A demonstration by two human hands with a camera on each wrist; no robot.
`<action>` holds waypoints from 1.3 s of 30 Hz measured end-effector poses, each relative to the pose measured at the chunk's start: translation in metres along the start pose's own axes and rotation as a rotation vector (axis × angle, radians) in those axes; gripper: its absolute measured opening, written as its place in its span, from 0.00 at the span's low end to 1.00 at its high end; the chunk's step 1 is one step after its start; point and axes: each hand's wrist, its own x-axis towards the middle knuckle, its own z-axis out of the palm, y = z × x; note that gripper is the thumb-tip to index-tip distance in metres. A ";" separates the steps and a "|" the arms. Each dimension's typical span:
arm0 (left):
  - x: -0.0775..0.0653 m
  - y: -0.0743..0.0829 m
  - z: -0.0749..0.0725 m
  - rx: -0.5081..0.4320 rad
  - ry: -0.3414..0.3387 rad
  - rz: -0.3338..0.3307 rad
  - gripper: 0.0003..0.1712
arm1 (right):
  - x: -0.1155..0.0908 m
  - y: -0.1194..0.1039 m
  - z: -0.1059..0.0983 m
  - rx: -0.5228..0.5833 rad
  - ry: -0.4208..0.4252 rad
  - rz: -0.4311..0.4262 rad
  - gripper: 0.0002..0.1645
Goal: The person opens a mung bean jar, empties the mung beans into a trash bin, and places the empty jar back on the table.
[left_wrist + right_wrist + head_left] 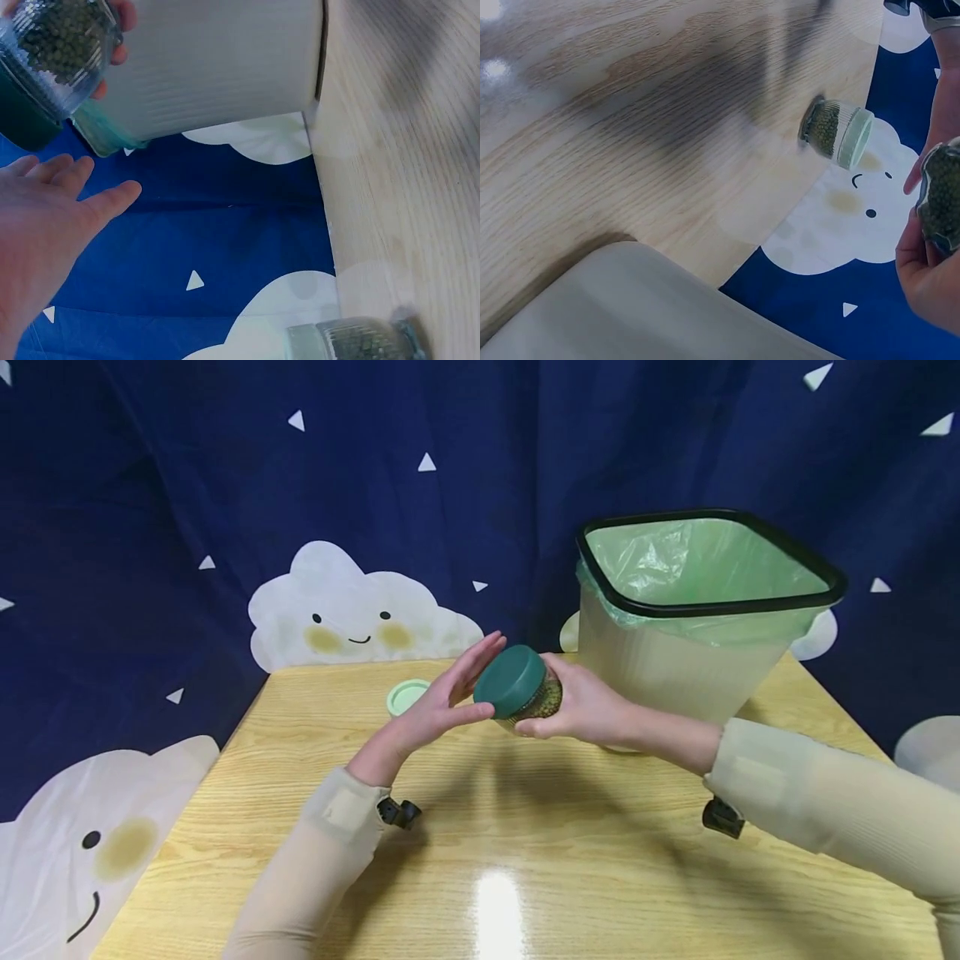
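Note:
A clear jar (547,697) with a dark green lid (512,681) is held up above the table, tilted with its lid toward the left. Small green beans or similar grains show through its glass in the left wrist view. My right hand (588,702) grips the jar's body from the right. On the lid's left side, my left hand (435,710) has its fingers and thumb extended, close around the lid. Whether it touches the lid I cannot tell. Behind the left hand, a second jar (826,129) with a pale green lid (406,695) stands on the table, also holding green grains.
A pale bin (667,668) with a black rim and green plastic liner stands at the table's back right, just behind my right forearm. The wooden table (600,877) ends at a dark blue curtain (480,510) with white clouds and triangles.

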 end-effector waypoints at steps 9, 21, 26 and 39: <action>-0.005 -0.001 -0.002 0.004 0.002 -0.029 0.59 | 0.001 0.000 -0.003 0.045 -0.032 -0.021 0.41; -0.004 0.000 0.001 0.062 -0.008 -0.049 0.57 | -0.003 0.002 -0.004 0.095 -0.097 -0.065 0.43; -0.005 0.000 0.000 0.074 -0.003 -0.041 0.58 | -0.003 0.001 -0.004 0.085 -0.115 -0.082 0.43; -0.007 0.003 0.001 0.068 0.010 -0.056 0.59 | -0.003 0.000 -0.004 0.145 -0.150 -0.076 0.41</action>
